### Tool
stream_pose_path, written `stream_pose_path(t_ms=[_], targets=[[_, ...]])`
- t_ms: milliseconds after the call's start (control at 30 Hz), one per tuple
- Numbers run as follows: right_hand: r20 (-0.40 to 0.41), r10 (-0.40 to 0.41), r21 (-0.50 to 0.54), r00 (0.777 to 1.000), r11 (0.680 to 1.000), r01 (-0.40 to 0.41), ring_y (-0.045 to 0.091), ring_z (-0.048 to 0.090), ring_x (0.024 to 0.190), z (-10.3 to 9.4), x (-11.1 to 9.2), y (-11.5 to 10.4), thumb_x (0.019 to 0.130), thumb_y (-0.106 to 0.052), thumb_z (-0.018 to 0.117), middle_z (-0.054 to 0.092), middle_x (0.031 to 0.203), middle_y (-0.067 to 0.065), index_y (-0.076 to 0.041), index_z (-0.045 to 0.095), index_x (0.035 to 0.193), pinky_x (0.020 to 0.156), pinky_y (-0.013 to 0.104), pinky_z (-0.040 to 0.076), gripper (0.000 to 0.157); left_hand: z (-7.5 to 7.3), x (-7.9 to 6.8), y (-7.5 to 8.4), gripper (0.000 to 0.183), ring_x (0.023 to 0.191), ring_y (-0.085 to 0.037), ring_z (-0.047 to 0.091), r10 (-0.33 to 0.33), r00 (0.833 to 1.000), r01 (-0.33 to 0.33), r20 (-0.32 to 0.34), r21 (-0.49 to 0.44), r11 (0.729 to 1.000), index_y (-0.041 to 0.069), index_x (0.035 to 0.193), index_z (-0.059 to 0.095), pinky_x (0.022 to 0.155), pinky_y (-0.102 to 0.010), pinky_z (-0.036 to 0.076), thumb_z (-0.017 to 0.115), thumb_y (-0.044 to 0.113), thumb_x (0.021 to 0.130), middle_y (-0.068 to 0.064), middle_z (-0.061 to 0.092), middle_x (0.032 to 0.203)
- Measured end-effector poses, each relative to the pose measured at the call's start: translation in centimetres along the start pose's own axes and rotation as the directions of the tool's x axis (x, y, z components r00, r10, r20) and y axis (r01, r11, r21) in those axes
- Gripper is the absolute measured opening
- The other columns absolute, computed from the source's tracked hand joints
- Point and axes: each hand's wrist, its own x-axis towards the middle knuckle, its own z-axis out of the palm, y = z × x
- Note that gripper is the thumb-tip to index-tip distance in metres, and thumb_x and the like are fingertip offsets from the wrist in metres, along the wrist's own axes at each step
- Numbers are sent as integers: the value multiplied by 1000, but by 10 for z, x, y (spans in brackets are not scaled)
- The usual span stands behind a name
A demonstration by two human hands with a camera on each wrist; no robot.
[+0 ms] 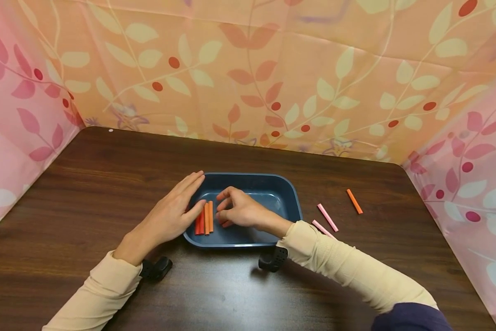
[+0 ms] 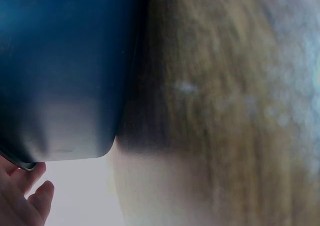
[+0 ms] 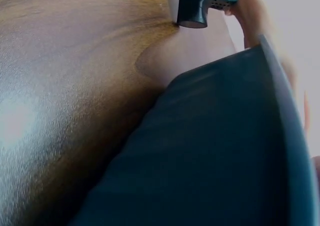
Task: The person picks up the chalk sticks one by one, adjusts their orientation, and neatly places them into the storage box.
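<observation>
A dark blue rectangular tray [image 1: 248, 244] sits on the table; its side wall [image 2: 65, 85] fills much of the left wrist view. In it, red sticks [image 1: 199, 224] and orange sticks [image 1: 208, 218] lie side by side at the left end. My left hand [image 1: 171, 209] rests at the tray's left rim, fingers extended and thumb reaching over the sticks. Over the tray's middle, my right hand [image 1: 241, 209] has its fingers bent and thumb apart, just right of the orange sticks. Nothing shows between its fingers. The right wrist view holds the tray's outer wall [image 3: 210, 141].
On the table [image 1: 86, 197] right of the tray lie two pink sticks [image 1: 327, 217] and an orange stick [image 1: 354, 201]. The right sleeve partly covers the nearer pink one. A patterned cloth [image 1: 248, 69] hangs behind and at both sides.
</observation>
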Motion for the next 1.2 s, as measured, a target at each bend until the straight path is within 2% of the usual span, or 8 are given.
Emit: stream_pose_path(t_ms=[267, 533, 800, 1033, 1200], targets=[[40, -86, -53, 995, 995, 88, 30, 70, 92, -14, -9, 3, 93, -2, 64, 64, 112, 17, 4, 54, 127, 81, 35, 61, 36, -1, 0, 1, 64, 152, -35, 21, -10, 1000, 10, 6, 0, 1000, 5, 156, 30, 119, -59, 24, 55, 25, 101, -14, 25, 164], [41, -131, -12, 990, 991, 132, 39, 68, 102, -35, -23, 5, 93, -3, 66, 62, 121, 26, 5, 54, 129, 86, 37, 60, 39, 0, 0, 1, 65, 152, -35, 22, -16, 1000, 16, 10, 12, 1000, 6, 156, 30, 119, -59, 24, 56, 25, 100, -13, 24, 164], [34, -199, 14, 979, 980, 199, 42, 67, 108, -52, -43, 8, 92, -2, 66, 60, 123, 30, 5, 54, 127, 90, 44, 58, 38, 0, 0, 1, 65, 152, -35, 22, -7, 1000, 7, 1, 17, 1000, 6, 156, 30, 119, -59, 25, 56, 25, 100, -13, 25, 164], [17, -228, 16, 974, 974, 227, 45, 65, 111, -70, -62, 13, 92, -2, 67, 59, 127, 28, 0, 55, 128, 88, 31, 57, 38, 0, 0, 1, 64, 152, -35, 22, 3, 1000, -3, -2, 14, 1000, 5, 156, 30, 119, -59, 25, 56, 24, 100, -14, 25, 164], [-17, -219, 11, 976, 976, 219, 34, 67, 110, -79, -75, 17, 91, -7, 70, 60, 128, 23, -4, 55, 128, 89, 28, 55, 40, 0, -1, 0, 64, 152, -35, 22, -2, 1000, 2, -1, 17, 1000, 6, 156, 29, 119, -59, 25, 56, 24, 101, -13, 24, 164]])
